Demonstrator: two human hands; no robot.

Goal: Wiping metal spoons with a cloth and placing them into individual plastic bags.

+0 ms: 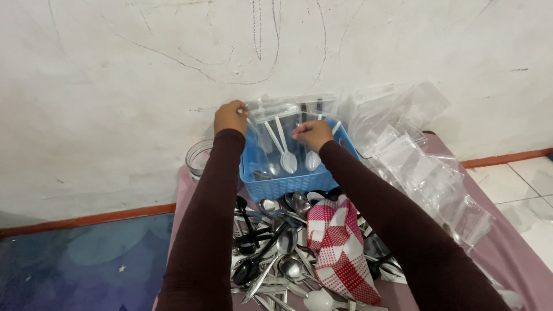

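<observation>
Both my arms, in dark maroon sleeves, reach out over a blue plastic basket [288, 185] that stands against the white wall. My left hand [229, 117] pinches the top left corner of a clear plastic bag [271, 115] above the basket. My right hand [311, 134] grips the same bag lower down on its right side. Inside the bag white plastic spoons [286, 155] show through, bowls down. More packed bags stand in the basket behind it.
A heap of metal and black spoons [271, 253] lies on the mauve table with a red-and-white checked cloth [340, 247] on top. A row of empty clear bags [426, 173] runs along the right. A glass jar [200, 156] stands left of the basket.
</observation>
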